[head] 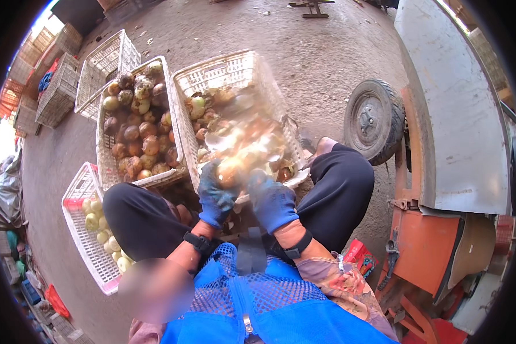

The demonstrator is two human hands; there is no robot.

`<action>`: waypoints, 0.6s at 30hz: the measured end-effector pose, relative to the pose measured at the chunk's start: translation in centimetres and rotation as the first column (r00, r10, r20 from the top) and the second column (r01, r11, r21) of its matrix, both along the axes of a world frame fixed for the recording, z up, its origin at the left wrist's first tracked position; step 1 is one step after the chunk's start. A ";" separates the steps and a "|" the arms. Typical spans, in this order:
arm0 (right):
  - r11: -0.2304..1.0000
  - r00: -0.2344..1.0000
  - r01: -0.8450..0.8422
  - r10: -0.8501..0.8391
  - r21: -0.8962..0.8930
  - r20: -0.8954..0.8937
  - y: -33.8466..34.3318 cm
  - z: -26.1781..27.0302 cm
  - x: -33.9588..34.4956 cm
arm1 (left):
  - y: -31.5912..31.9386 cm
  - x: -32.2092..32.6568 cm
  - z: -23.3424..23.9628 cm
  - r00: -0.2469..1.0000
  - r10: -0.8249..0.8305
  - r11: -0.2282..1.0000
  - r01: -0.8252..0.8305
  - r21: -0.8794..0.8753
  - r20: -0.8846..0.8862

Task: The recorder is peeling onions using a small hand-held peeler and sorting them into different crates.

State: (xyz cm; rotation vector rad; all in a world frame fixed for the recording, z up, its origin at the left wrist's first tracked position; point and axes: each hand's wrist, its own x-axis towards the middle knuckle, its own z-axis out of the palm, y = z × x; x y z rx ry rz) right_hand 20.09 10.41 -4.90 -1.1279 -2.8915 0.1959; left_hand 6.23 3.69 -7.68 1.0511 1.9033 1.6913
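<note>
My left hand (216, 195), in a blue work glove, grips an onion (228, 172) at the near end of a white plastic crate (188, 148). Close on its right is my right hand (271, 198), gloved too; its fingers are blurred, and whether it holds anything cannot be told. Past both hands, blurred pale onion skins (245, 146) fill much of that crate, with unpeeled onions at its left side. A second crate (172, 116) on the left holds many brown, dirty onions (148, 129). Peeled pale onions (101, 221) lie in a white and pink crate (79, 247) beside my left knee.
Another white crate (86, 86) stands behind the onion crates. To the right are a wheel (372, 120) with a rubber tyre and an orange metal frame (425, 249) with a grey sheet metal panel (460, 112). Stacked crates (60, 92) line the far left.
</note>
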 end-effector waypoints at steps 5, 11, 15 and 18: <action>0.998 0.994 0.049 -0.044 0.042 -0.098 0.4 -0.2 -0.1 | 0.0 -0.1 0.0 0.988 0.025 0.999 -0.030 -0.035 -0.152; 0.981 0.992 0.125 -0.128 -0.151 -0.010 0.8 0.1 -0.1 | 0.1 0.0 -0.7 0.980 0.038 0.999 -0.039 -0.001 -0.193; 0.921 0.903 0.166 -0.286 -0.353 -0.321 2.6 -1.0 0.9 | -0.3 0.0 -1.2 0.996 -0.035 0.998 0.032 0.049 0.078; 0.869 0.855 0.157 -0.357 -0.469 -0.377 3.1 0.2 0.9 | -0.4 0.0 -0.7 0.992 -0.041 0.994 0.029 0.101 0.120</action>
